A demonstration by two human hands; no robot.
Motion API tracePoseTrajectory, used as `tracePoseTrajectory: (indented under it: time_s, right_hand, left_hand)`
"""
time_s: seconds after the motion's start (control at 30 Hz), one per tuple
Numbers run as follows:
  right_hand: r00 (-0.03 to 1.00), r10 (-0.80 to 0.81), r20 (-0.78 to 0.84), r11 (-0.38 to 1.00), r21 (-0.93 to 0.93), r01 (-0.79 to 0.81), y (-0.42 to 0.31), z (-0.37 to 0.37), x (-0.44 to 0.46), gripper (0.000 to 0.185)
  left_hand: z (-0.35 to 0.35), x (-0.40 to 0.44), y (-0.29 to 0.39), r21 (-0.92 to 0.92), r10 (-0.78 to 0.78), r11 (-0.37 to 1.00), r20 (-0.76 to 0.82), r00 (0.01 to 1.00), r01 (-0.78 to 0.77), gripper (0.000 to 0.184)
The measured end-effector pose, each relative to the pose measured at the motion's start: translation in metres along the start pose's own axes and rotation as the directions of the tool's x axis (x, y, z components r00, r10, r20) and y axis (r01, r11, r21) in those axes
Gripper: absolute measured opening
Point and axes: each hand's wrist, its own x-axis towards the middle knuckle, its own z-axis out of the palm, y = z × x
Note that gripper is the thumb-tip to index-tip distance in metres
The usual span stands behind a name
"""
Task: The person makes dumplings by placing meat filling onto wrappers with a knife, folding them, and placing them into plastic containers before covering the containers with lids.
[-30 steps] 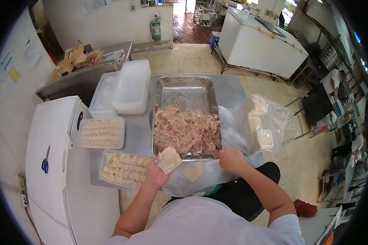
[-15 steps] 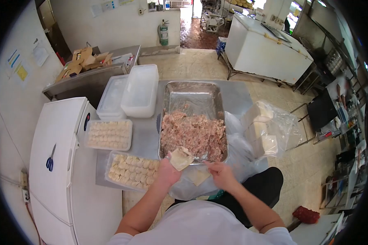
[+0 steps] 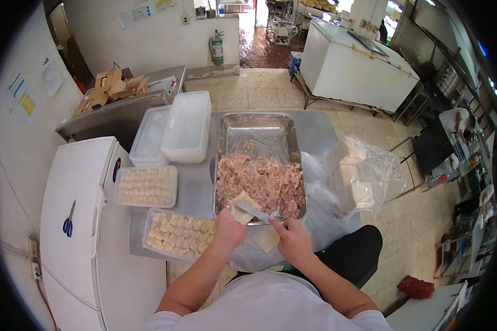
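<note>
My left hand grips a square dough wrapper above the near edge of a deep metal tray. My right hand is closed around the handle of a flat-bladed knife, whose blade lies across the wrapper. Raw minced meat filling covers the near part of the tray. Another wrapper rests on clear plastic just below the hands. Left of my left hand is a plastic container of filled dumplings in rows.
A second container of dumplings sits behind the first, with stacked plastic tubs beyond. Bagged stacks of wrappers stand on the right side of the metal table. A white refrigerator borders the left.
The knife has moved left and up, so its blade now shows across the wrapper. My right hand has shifted slightly left. The view has tilted a little.
</note>
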Motion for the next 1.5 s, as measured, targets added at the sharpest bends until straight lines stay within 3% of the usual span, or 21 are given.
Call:
tracePoseTrajectory:
  time_s: [0.07, 0.17, 0.43, 0.47, 0.53, 0.57, 0.63, 0.7, 0.73, 0.83, 0.87, 0.93, 0.97, 1.03, 1.13, 1.23, 1.27, 1.43, 1.47, 1.5]
  right_hand:
    - [1.0, -0.023, 0.003, 0.999, -0.036, 0.023, 0.001, 0.003, 0.001, 0.055]
    - [0.999, -0.018, 0.03, 0.999, -0.026, 0.019, 0.014, 0.004, -0.004, 0.056]
    - [0.996, -0.031, 0.089, 0.998, -0.047, 0.035, -0.005, 0.002, 0.006, 0.059]
    - [0.996, -0.027, 0.09, 0.999, -0.026, 0.03, -0.003, 0.004, 0.006, 0.057]
    - [0.995, -0.023, 0.096, 1.0, 0.017, 0.021, 0.003, 0.01, 0.002, 0.055]
    - [0.984, 0.067, 0.165, 0.978, 0.185, -0.098, 0.008, 0.016, 0.001, 0.052]
    - [0.92, 0.198, 0.339, 0.812, 0.469, -0.347, 0.018, 0.024, 0.0, 0.046]
    - [0.753, 0.285, 0.593, 0.31, 0.686, -0.658, 0.021, 0.02, 0.001, 0.042]
    - [0.653, 0.252, 0.715, 0.002, 0.674, -0.739, 0.021, 0.017, 0.003, 0.041]
    - [0.629, 0.242, 0.739, -0.002, 0.649, -0.761, 0.016, 0.003, 0.007, 0.038]
    - [0.653, 0.254, 0.714, 0.085, 0.656, -0.75, 0.018, 0.005, 0.005, 0.038]
    - [0.7, 0.27, 0.661, 0.259, 0.651, -0.714, 0.021, 0.011, 0.004, 0.04]
    - [0.806, 0.24, 0.542, 0.467, 0.663, -0.585, 0.022, 0.01, 0.002, 0.04]
    - [0.95, 0.082, 0.303, 0.797, 0.552, -0.245, 0.017, 0.002, 0.002, 0.042]
    - [0.967, 0.049, 0.249, 0.964, 0.242, -0.111, -0.002, -0.037, 0.011, 0.039]
    - [0.971, -0.024, 0.24, 0.998, 0.056, 0.011, -0.006, -0.075, 0.017, 0.035]
    - [0.969, -0.004, 0.248, 0.996, 0.09, -0.019, -0.003, -0.086, 0.016, 0.035]
    - [0.951, 0.186, 0.248, 0.912, 0.316, -0.261, 0.029, -0.084, 0.005, 0.031]
    - [0.926, 0.244, 0.288, 0.834, 0.424, -0.352, 0.028, -0.075, 0.003, 0.029]
    - [0.896, 0.294, 0.332, 0.735, 0.52, -0.434, 0.018, -0.063, 0.004, 0.028]
  left_hand:
    - [0.002, -0.001, -0.002, -0.047, 0.017, 0.999, 0.06, 0.998, -0.014, 0.047]
    - [0.005, 0.001, 0.006, -0.09, 0.031, 0.995, -0.009, 0.999, -0.032, 0.046]
    - [0.021, -0.005, 0.004, 0.012, 0.047, 0.999, -0.043, 0.998, -0.047, 0.047]
    - [0.025, -0.006, 0.004, 0.035, 0.062, 0.998, -0.063, 0.996, -0.06, 0.048]
    - [0.016, -0.001, 0.006, 0.116, 0.033, 0.993, 0.051, 0.998, -0.039, 0.051]
    - [0.011, 0.002, 0.009, 0.159, 0.013, 0.987, 0.105, 0.994, -0.03, 0.052]
    - [0.025, -0.015, 0.026, 0.315, -0.069, 0.949, 0.152, 0.986, 0.018, 0.053]
    - [0.033, -0.029, 0.044, 0.558, -0.089, 0.829, 0.173, 0.981, -0.024, 0.053]
    - [0.033, -0.032, 0.053, 0.703, -0.066, 0.707, 0.18, 0.982, -0.081, 0.052]
    - [0.036, -0.038, 0.065, 0.97, -0.059, 0.136, 0.213, 0.975, -0.203, 0.041]
    - [0.037, -0.04, 0.066, 0.97, -0.07, -0.089, 0.22, 0.973, -0.226, 0.036]
    - [0.053, -0.047, 0.061, 0.971, -0.108, -0.114, 0.2, 0.974, -0.212, 0.032]
    - [0.059, -0.049, 0.06, 0.97, -0.127, -0.125, 0.191, 0.973, -0.206, 0.031]
    - [0.053, -0.042, 0.059, 0.92, -0.136, -0.153, 0.342, 0.93, -0.361, 0.03]
    - [0.043, -0.033, 0.059, 0.823, -0.139, -0.176, 0.523, 0.841, -0.54, 0.028]
    - [0.051, -0.047, 0.057, 0.753, -0.141, -0.232, 0.6, 0.787, -0.615, 0.026]
    - [0.055, -0.052, 0.057, 0.734, -0.14, -0.258, 0.615, 0.776, -0.628, 0.026]
    - [0.032, -0.047, 0.041, 0.726, -0.031, 0.049, 0.687, 0.726, -0.685, 0.024]
    - [0.028, -0.047, 0.034, 0.709, 0.005, 0.117, 0.7, 0.714, -0.696, 0.023]
    - [0.025, -0.048, 0.028, 0.731, -0.055, 0.142, 0.679, 0.732, -0.668, 0.026]
